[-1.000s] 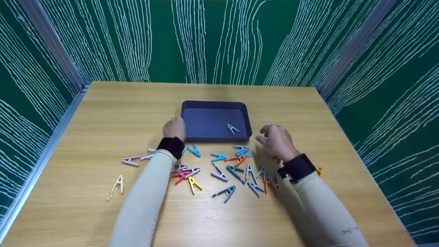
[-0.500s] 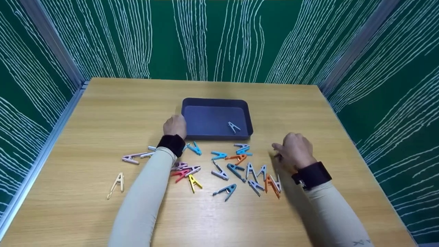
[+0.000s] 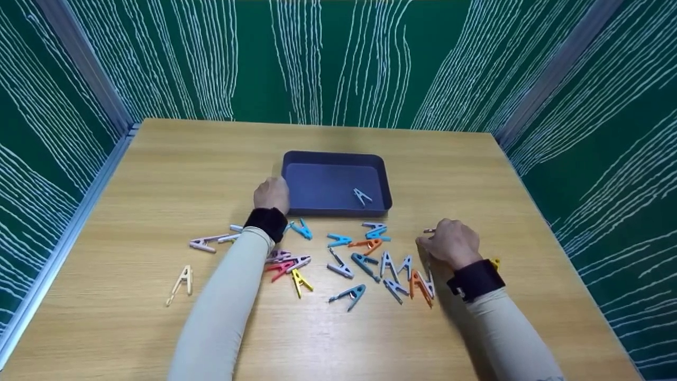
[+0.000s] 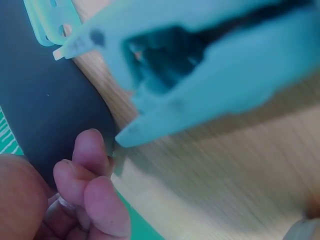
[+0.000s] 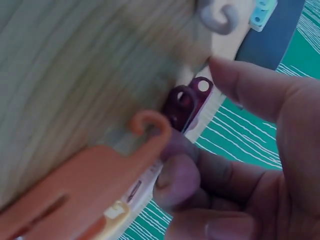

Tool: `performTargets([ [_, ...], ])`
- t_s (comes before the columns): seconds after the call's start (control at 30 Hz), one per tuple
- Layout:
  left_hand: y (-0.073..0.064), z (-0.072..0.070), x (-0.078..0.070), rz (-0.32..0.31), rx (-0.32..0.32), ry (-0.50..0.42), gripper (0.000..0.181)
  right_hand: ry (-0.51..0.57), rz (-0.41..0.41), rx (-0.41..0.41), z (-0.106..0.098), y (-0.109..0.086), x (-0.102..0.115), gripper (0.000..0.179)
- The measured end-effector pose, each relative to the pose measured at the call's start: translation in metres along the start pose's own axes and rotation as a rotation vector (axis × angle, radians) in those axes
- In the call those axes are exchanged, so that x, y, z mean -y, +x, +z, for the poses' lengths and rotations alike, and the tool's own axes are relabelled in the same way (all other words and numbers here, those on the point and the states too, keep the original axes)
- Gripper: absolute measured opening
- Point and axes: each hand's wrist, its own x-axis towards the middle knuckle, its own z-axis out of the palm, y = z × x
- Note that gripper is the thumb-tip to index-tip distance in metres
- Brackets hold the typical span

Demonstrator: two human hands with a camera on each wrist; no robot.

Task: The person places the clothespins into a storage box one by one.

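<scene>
With left hand [image 3: 271, 194], grips the dark rectangular tray [image 3: 328, 185] by its left wall, beyond the scattered clothespins [image 3: 373, 245] on the wooden table [image 3: 211, 169]. With right hand [image 3: 452, 243], reaches a maroon clothespin [image 5: 172, 111] right of most others; from these angles, cannot tell whether pinched or loose.

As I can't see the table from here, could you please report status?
Left hand at left side of tray, grip unclear. Right hand at dark reddish clip, hold unclear. Pale blue clip in tray. Orange clip nearby, possibly in the way.
</scene>
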Motion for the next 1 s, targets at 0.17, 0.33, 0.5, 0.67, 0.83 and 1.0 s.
performTargets([
  [0.17,-0.001,-0.002,0.0,-0.002,-0.017,-0.003,0.032,-0.004,-0.061,-0.016,-0.005,-0.006,0.002,0.03],
  [0.33,-0.003,-0.004,-0.002,0.004,-0.028,-0.004,0.031,0.039,-0.096,-0.129,-0.015,-0.015,0.008,0.033],
  [0.5,-0.004,-0.003,-0.001,0.006,-0.05,-0.002,0.03,0.162,-0.16,-0.309,-0.024,-0.013,0.03,0.025],
  [0.67,-0.003,0.0,0.001,-0.012,-0.022,-0.006,0.032,0.245,-0.245,-0.383,-0.026,0.001,0.066,0.02],
  [0.83,-0.002,0.003,0.001,0.003,-0.032,0.001,0.032,0.261,-0.286,-0.371,-0.022,0.019,0.102,0.019],
  [1.0,-0.002,0.001,-0.002,0.007,-0.045,0.008,0.031,0.221,-0.29,-0.365,-0.017,0.035,0.129,0.021],
])
